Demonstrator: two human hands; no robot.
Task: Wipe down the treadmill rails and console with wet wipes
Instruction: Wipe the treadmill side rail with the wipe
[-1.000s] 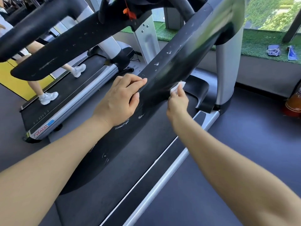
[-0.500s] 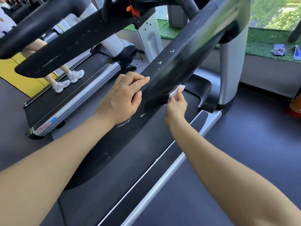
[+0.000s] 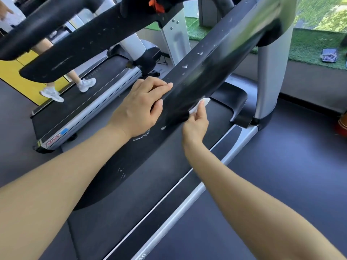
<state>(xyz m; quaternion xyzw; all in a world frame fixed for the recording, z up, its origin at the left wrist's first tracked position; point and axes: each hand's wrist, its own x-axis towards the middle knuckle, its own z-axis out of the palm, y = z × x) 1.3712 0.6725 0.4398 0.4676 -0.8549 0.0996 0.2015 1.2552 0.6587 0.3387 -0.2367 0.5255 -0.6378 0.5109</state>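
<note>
A broad black treadmill rail (image 3: 216, 64) runs diagonally from lower left to upper right, chipped with white flecks. My left hand (image 3: 139, 107) rests on its upper left edge, fingers laid over the top. My right hand (image 3: 196, 122) pinches a white wet wipe (image 3: 199, 105) and presses it against the rail's lower right edge. The other black rail (image 3: 75, 47) crosses the upper left. The console is mostly out of frame at the top.
The black belt (image 3: 150, 194) with a silver side rail (image 3: 189, 199) lies below. A silver upright post (image 3: 272, 72) stands at right. A person in white sneakers (image 3: 52, 93) walks on the neighbouring treadmill (image 3: 88, 109). A phone (image 3: 329, 55) lies on the green turf ledge.
My right hand has slid the wipe slightly down the rail's lower edge. My left hand keeps its place. The person on the neighbouring treadmill has stepped forward.
</note>
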